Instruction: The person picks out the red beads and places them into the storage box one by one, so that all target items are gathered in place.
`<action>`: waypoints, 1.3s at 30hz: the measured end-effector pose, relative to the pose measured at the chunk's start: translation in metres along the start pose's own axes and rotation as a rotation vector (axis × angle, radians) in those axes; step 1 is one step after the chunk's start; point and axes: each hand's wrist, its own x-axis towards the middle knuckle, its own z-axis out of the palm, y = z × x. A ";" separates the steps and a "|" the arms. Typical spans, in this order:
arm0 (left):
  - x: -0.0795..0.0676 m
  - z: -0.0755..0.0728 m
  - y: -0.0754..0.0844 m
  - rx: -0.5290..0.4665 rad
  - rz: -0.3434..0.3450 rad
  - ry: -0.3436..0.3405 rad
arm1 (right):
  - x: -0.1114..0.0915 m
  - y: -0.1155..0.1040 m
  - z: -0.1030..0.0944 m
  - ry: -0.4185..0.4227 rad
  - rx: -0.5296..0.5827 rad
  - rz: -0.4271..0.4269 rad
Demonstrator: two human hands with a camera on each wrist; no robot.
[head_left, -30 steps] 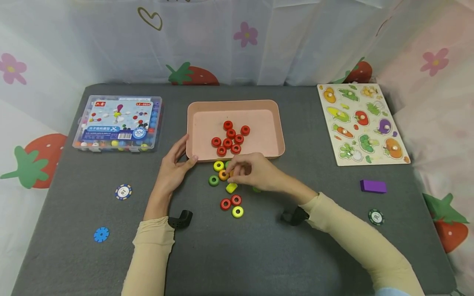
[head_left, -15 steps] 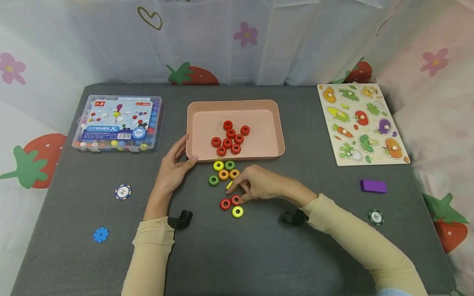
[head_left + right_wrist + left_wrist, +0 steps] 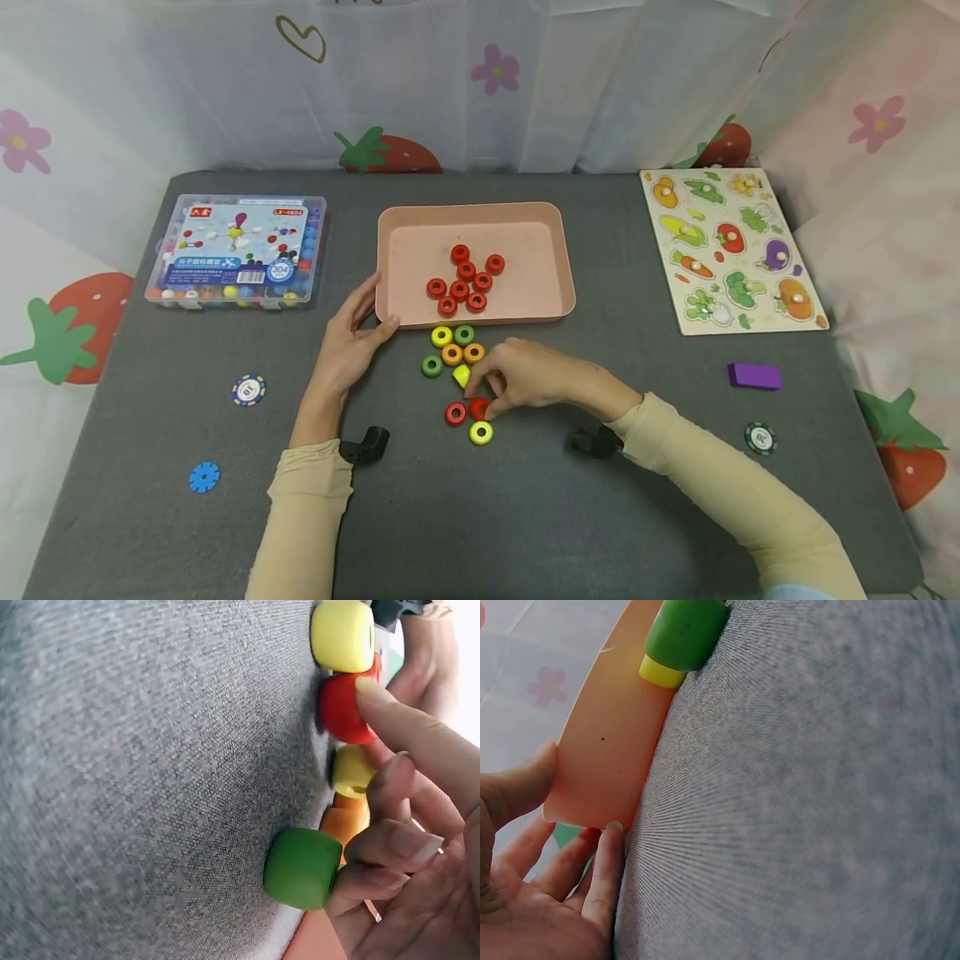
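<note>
My left hand (image 3: 347, 350) holds the near left corner of a pink tray (image 3: 540, 221), thumb (image 3: 532, 780) on the front wall and fingers around the side. Several red ring beads (image 3: 459, 290) lie inside it. My right hand (image 3: 536, 375) pinches a red bead (image 3: 345, 709) between thumb and index finger. Beside it sit another red bead (image 3: 455, 414) and a yellow bead (image 3: 481, 432). Just above, a yellow bead (image 3: 461, 377) lies tipped on its side. Orange beads (image 3: 452, 354), green beads (image 3: 431, 366) and a yellow bead (image 3: 441, 337) cluster below the tray. One green bead (image 3: 302, 868) is hidden by my hand in the head view.
A clear case of coloured balls (image 3: 236, 252) stands back left, and a vegetable puzzle board (image 3: 735, 250) back right. Poker chips (image 3: 249, 390) and a blue disc (image 3: 204, 477) lie left. A purple block (image 3: 754, 376) and dark chip (image 3: 761, 438) lie right.
My right hand has come down from the orange bead by the tray to the red bead, which now sits tilted. The yellow piece beneath its fingers has shifted slightly. My left hand stays on the tray.
</note>
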 end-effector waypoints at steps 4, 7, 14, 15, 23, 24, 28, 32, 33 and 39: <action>0.000 0.000 0.000 0.000 -0.001 0.001 | 0.001 0.000 0.000 -0.009 -0.024 0.002; 0.000 0.000 0.000 0.004 -0.002 0.002 | 0.001 0.003 0.000 0.017 0.027 -0.017; 0.001 0.000 0.000 0.010 0.011 0.005 | 0.001 0.010 -0.012 0.218 0.227 -0.087; 0.001 0.000 -0.001 0.009 0.011 0.005 | 0.001 0.011 -0.014 0.256 0.257 -0.095; 0.001 0.000 -0.001 0.006 0.006 0.002 | 0.007 0.022 -0.033 0.542 0.283 -0.035; 0.001 0.000 -0.002 0.005 0.006 0.003 | 0.008 0.024 -0.035 0.565 0.276 -0.010; 0.001 0.000 -0.002 0.006 0.006 0.005 | 0.011 0.034 -0.042 0.629 0.254 0.136; 0.001 0.000 -0.001 0.004 0.001 0.006 | 0.011 0.039 -0.047 0.619 0.231 0.307; 0.001 0.000 -0.001 0.002 -0.002 0.006 | 0.011 0.039 -0.047 0.610 0.226 0.339; 0.000 0.001 -0.001 -0.009 -0.011 0.003 | 0.015 0.039 -0.047 0.578 0.199 0.395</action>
